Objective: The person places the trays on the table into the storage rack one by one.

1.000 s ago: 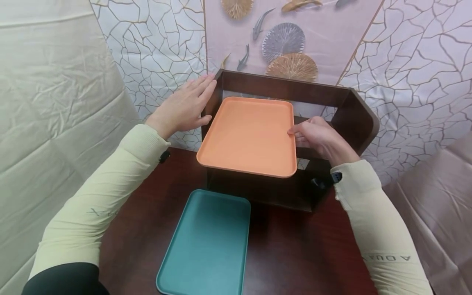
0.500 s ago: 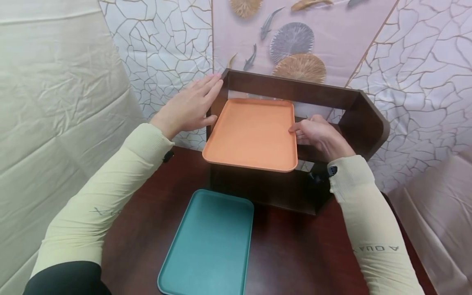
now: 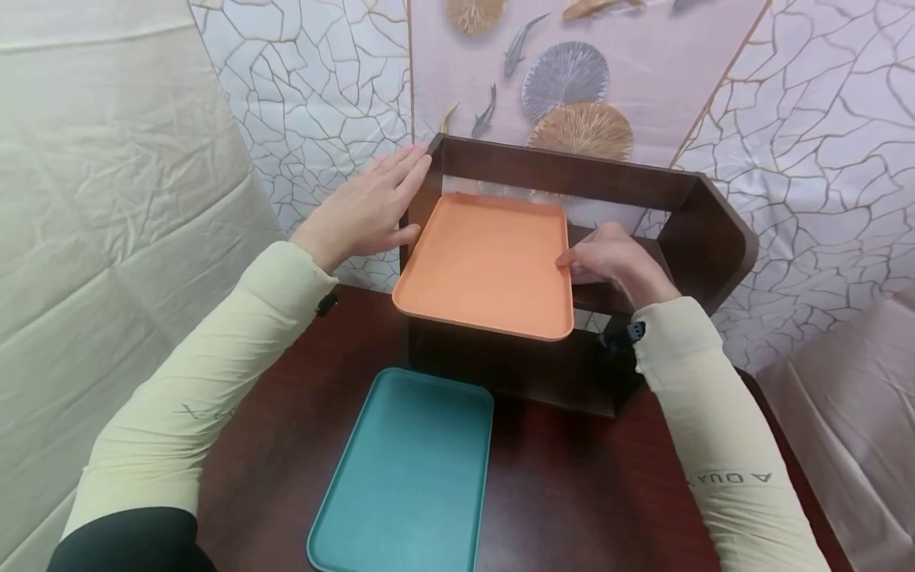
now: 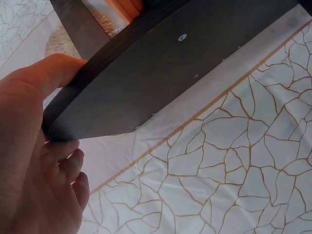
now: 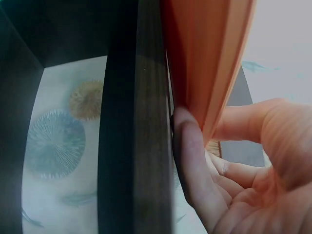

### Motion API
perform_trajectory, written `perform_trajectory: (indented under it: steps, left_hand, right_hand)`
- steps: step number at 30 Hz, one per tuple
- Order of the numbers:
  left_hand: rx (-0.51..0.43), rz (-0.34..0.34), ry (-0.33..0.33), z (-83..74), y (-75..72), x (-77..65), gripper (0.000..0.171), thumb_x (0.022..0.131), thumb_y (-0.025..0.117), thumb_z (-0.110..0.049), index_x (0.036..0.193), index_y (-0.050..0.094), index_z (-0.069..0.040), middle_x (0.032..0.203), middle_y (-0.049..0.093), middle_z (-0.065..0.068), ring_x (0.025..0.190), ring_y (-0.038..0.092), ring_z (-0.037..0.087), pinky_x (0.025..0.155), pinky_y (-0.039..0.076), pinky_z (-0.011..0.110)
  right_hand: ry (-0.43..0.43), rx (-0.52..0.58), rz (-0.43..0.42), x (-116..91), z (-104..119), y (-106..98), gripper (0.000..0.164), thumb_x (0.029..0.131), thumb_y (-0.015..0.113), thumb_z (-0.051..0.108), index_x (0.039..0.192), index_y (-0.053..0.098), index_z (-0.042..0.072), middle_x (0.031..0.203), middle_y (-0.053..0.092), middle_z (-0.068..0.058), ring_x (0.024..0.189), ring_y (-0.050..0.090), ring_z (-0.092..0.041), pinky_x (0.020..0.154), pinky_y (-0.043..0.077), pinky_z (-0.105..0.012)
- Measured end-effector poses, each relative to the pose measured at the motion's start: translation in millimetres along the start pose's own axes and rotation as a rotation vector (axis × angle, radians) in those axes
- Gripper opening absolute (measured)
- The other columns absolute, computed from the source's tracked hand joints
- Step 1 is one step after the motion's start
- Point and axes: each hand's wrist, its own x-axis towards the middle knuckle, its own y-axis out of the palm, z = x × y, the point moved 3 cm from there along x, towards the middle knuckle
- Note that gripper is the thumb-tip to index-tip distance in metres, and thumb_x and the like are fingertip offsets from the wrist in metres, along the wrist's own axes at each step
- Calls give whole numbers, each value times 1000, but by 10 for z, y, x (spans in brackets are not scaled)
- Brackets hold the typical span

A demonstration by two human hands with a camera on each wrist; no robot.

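Observation:
An orange tray (image 3: 486, 266) lies in front of the middle level of a dark brown wooden shelf (image 3: 565, 171), tilted a little toward me. My right hand (image 3: 615, 258) pinches the tray's right edge, thumb on top. From the right wrist view, the fingers (image 5: 192, 161) sit under the ridged orange rim, close beside the shelf board (image 5: 153, 126). Against the upper left corner of the shelf, my left hand (image 3: 368, 202) rests with its fingers extended. In the left wrist view, its thumb touches the front edge of the side panel (image 4: 141, 73).
A teal tray (image 3: 407, 477) lies flat on the dark red-brown table (image 3: 572, 485), in front of the shelf. Behind stands a patterned cloth backdrop (image 3: 329, 79). A pale cloth (image 3: 121, 199) hangs at the left, another (image 3: 851, 397) at the right.
The orange tray's near right corner has dipped slightly since half a second ago, along with my right hand. My left hand keeps its place on the shelf. The head view has shifted a little.

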Motion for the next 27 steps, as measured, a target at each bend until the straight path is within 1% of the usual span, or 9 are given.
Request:
perform_trajectory:
  steps: [3,9,12,15,16,17,22,24,27]
  left_hand:
    - [4,-2,4,-17,-5,15,88,102,62,-32,166,15,6,177,12,22,166,13,37,135,17,53]
    - [20,0,5,-40,-19,6,88,102,62,-31,166,16,7,177,11,22,166,14,38,135,17,52]
    - [30,4,-1,-37,-29,-11,88,102,63,-31,166,16,7,177,10,22,166,14,37,135,17,52]
    - [34,4,-6,-40,-23,-18,88,102,63,-32,166,16,7,177,11,22,166,14,37,135,18,52]
    - [34,3,-6,-42,-24,-18,88,102,63,-32,166,16,7,177,11,22,166,14,37,135,18,52]
    - [34,4,-6,-44,-24,-17,88,102,63,-32,166,16,7,177,11,22,166,14,37,135,17,52]
    - [31,1,-2,-47,-28,-13,88,102,62,-32,166,15,7,177,12,22,166,15,38,135,17,52]
    - [33,4,-2,-48,-31,-15,88,102,62,-32,166,15,7,177,11,22,166,15,38,135,17,52]
    - [35,9,-4,-46,-36,-23,88,103,61,-32,166,14,7,177,10,22,166,14,38,135,17,52]
  right_hand:
    - [-71,-193,-35,-30,42,-36,31,93,75,9,108,73,-19,58,72,0,56,72,-6,62,63,-23]
    - [-185,-468,-86,-62,123,-43,23,88,81,15,79,80,-6,53,69,0,51,67,-7,55,57,-23]
    - [-235,-559,-105,-75,154,-27,27,89,81,20,71,80,0,54,70,-1,52,67,-9,77,62,-33]
    - [-292,-624,-151,-117,161,-37,35,92,79,27,64,79,5,56,70,-2,66,70,-20,111,47,-49]
    - [-305,-639,-173,-139,160,-42,37,93,78,28,64,79,5,56,70,-3,75,69,-25,113,42,-54]
    - [-321,-649,-193,-164,160,-48,38,95,76,29,66,79,5,60,72,-6,84,68,-31,112,41,-57]
    - [-434,-692,-252,-327,180,-80,31,100,69,26,91,80,-1,84,78,-17,88,69,-36,78,59,-48]
    - [-489,-718,-243,-414,201,-104,30,101,66,25,104,77,-3,97,79,-21,88,74,-34,79,62,-49]
    - [-531,-771,-217,-563,227,-158,40,104,62,27,127,69,-5,125,74,-26,118,70,-41,104,54,-60]
